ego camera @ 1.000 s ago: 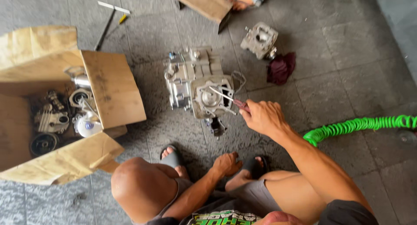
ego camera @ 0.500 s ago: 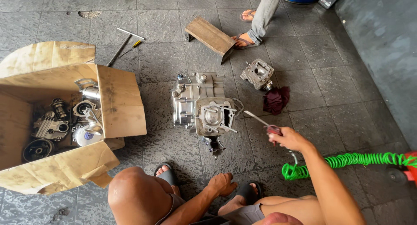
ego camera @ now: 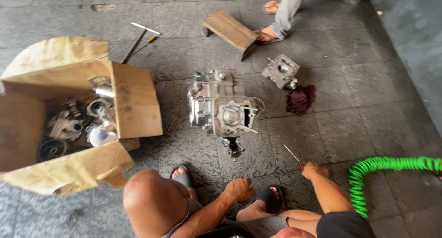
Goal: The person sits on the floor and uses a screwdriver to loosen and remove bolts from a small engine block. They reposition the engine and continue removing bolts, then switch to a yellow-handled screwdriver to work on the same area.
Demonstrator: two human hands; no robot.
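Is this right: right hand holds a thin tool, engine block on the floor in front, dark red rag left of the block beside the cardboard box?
Not quite. The head view shows the dark red rag right of the engine block, near the loose cylinder part, far from the cardboard box. The right hand does hold a thin tool.
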